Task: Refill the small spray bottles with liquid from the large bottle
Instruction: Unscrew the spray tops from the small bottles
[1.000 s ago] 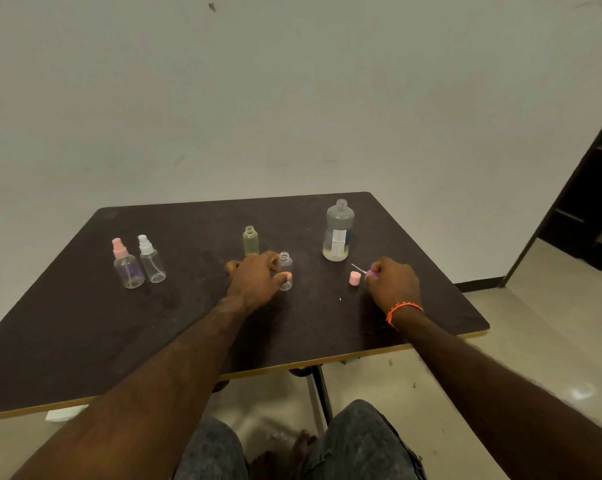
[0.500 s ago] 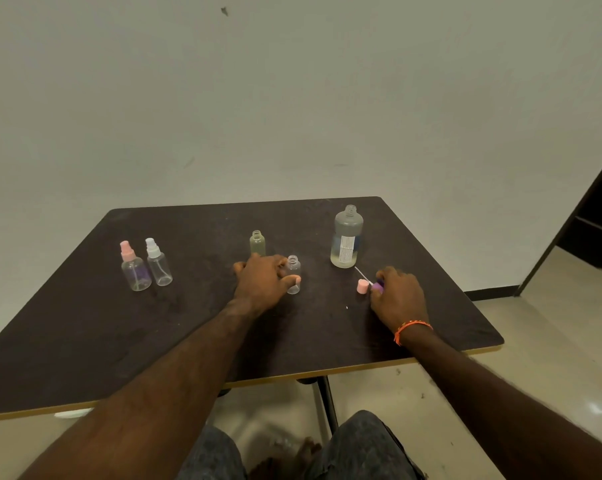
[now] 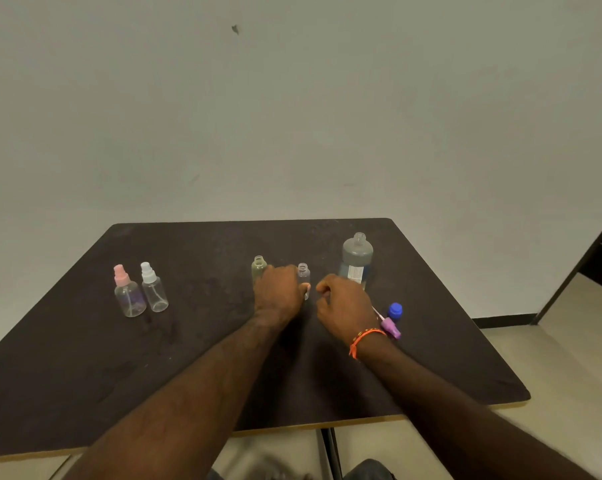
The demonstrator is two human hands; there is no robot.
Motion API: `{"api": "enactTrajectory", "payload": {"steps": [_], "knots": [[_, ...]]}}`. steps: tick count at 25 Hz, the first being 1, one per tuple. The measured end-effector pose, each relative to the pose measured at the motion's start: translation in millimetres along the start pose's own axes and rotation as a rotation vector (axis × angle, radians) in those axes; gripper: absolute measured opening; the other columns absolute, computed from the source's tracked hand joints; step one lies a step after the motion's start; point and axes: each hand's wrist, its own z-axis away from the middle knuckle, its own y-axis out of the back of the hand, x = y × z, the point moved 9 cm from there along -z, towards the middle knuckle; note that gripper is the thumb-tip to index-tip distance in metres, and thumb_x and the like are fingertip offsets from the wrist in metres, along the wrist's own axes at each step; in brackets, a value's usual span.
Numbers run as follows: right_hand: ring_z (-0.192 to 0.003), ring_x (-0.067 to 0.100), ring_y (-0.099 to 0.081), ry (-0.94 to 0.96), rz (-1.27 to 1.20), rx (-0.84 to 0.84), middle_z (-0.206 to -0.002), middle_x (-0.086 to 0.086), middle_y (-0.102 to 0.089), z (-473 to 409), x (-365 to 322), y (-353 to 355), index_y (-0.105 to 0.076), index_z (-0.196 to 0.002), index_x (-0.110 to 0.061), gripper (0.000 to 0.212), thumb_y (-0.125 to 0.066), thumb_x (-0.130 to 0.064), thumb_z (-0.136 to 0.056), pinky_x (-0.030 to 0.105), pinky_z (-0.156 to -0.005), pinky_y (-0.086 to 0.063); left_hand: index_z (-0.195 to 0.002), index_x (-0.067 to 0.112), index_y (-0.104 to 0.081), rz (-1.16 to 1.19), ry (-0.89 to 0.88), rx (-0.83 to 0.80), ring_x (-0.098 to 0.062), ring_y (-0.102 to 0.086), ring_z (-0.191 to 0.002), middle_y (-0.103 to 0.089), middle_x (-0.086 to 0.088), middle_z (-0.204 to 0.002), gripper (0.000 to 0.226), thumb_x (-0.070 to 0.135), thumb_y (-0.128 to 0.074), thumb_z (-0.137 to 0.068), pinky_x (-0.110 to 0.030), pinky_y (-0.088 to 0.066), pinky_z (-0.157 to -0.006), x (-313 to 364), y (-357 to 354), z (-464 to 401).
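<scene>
The large bottle [image 3: 357, 261] stands uncapped at the back right of the dark table [image 3: 85, 375], with a little liquid at its bottom. My left hand [image 3: 278, 292] grips a small clear open bottle [image 3: 303, 271]. A small open bottle with greenish liquid [image 3: 259, 266] stands just behind that hand. My right hand [image 3: 344, 306] hovers right of the clear bottle with its fingers curled, and I see nothing in them. A purple spray head [image 3: 391, 328] with its tube and a blue cap [image 3: 395, 311] lie by my right wrist.
Two capped small spray bottles stand at the left, one with a pink top [image 3: 128, 292] and one with a white top [image 3: 153, 287]. A pale wall rises behind the table. A dark door frame [image 3: 586, 254] is at the right.
My right hand let go of the purple spray head and moved left toward the clear bottle. The blue cap has come into sight and the pink cap is out of sight. My left hand kept its grip.
</scene>
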Motion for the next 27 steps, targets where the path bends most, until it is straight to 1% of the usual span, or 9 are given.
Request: {"api": "enactTrajectory", "payload": {"steps": [4,8,10,12,15,18,20,24,27], "knots": [[-0.109,0.032,-0.063,-0.151,0.050,-0.184,-0.115,0.013,-0.068,-26,10,-38,-0.059,-0.120,-0.009,0.036,-0.063,-0.013,-0.084,0.036,-0.089,-0.051,-0.115,0.015,-0.070,0.068,0.025,-0.007,-0.028,-0.065,-0.107,-0.074,-0.006,-0.112,0.037,0.047,-0.064,-0.097,-0.040,-0.048,-0.097,-3,-7,-14],[-0.111,0.033,-0.063,-0.189,-0.044,-0.280,-0.119,0.014,-0.068,-36,13,-61,-0.058,-0.118,-0.011,0.032,-0.060,-0.010,-0.087,0.036,-0.092,-0.050,-0.113,0.015,-0.071,0.139,0.056,0.025,-0.027,-0.068,-0.105,-0.075,-0.006,-0.111,0.031,0.041,-0.069,-0.095,-0.038,-0.052,-0.093,-5,-9,-18],[-0.113,0.032,-0.062,-0.208,-0.070,-0.298,-0.122,0.012,-0.068,-36,15,-68,-0.059,-0.120,-0.013,0.032,-0.060,-0.011,-0.088,0.036,-0.095,-0.049,-0.112,0.015,-0.071,0.139,0.063,0.011,-0.025,-0.068,-0.102,-0.075,-0.006,-0.110,0.032,0.041,-0.069,-0.095,-0.037,-0.053,-0.090,-5,-12,-19],[-0.122,0.031,-0.059,-0.240,-0.066,-0.299,-0.132,0.013,-0.063,-33,20,-70,-0.053,-0.135,-0.010,0.047,-0.060,-0.013,-0.089,0.036,-0.102,-0.047,-0.115,0.014,-0.067,0.162,0.095,-0.003,-0.024,-0.068,-0.103,-0.074,-0.006,-0.111,0.038,0.043,-0.074,-0.092,-0.034,-0.052,-0.088,-7,-15,-17],[-0.124,0.030,-0.058,-0.259,-0.078,-0.193,-0.135,0.012,-0.061,-23,22,-57,-0.047,-0.142,-0.009,0.056,-0.061,-0.016,-0.089,0.037,-0.101,-0.047,-0.125,0.016,-0.066,0.282,0.123,0.055,-0.021,-0.069,-0.105,-0.073,-0.002,-0.112,0.048,0.039,-0.079,-0.085,-0.032,-0.053,-0.086,-12,-4,-3],[-0.115,0.025,-0.062,-0.175,-0.107,-0.031,-0.126,0.006,-0.066,-6,6,-36,-0.054,-0.134,-0.016,0.048,-0.062,-0.014,-0.086,0.041,-0.095,-0.053,-0.138,0.028,-0.062,0.335,0.056,0.132,-0.015,-0.068,-0.100,-0.073,0.008,-0.108,0.055,0.039,-0.074,-0.085,-0.030,-0.050,-0.078,-18,23,18],[-0.109,0.022,-0.062,-0.057,-0.068,0.050,-0.122,0.003,-0.067,5,-18,-27,-0.058,-0.129,-0.021,0.043,-0.058,-0.015,-0.087,0.042,-0.090,-0.055,-0.139,0.029,-0.062,0.302,0.005,0.167,-0.017,-0.065,-0.100,-0.073,0.008,-0.108,0.055,0.042,-0.072,-0.087,-0.034,-0.052,-0.083,-36,46,28],[-0.107,0.021,-0.061,0.081,-0.046,0.017,-0.116,-0.003,-0.066,16,-73,-35,-0.060,-0.124,-0.026,0.037,-0.055,-0.018,-0.088,0.043,-0.085,-0.054,-0.133,0.030,-0.063,0.075,0.039,0.218,-0.023,-0.054,-0.119,-0.069,0.005,-0.124,0.050,0.048,-0.069,-0.086,-0.045,-0.040,-0.098,-104,92,43],[-0.104,0.020,-0.062,0.162,-0.044,-0.010,-0.113,-0.003,-0.067,18,-113,-54,-0.060,-0.120,-0.028,0.034,-0.055,-0.020,-0.087,0.040,-0.080,-0.055,-0.134,0.029,-0.059,-0.032,0.083,0.268,-0.021,-0.050,-0.124,-0.067,0.004,-0.125,0.056,0.046,-0.072,-0.083,-0.043,-0.028,-0.096,-156,123,46]]}}
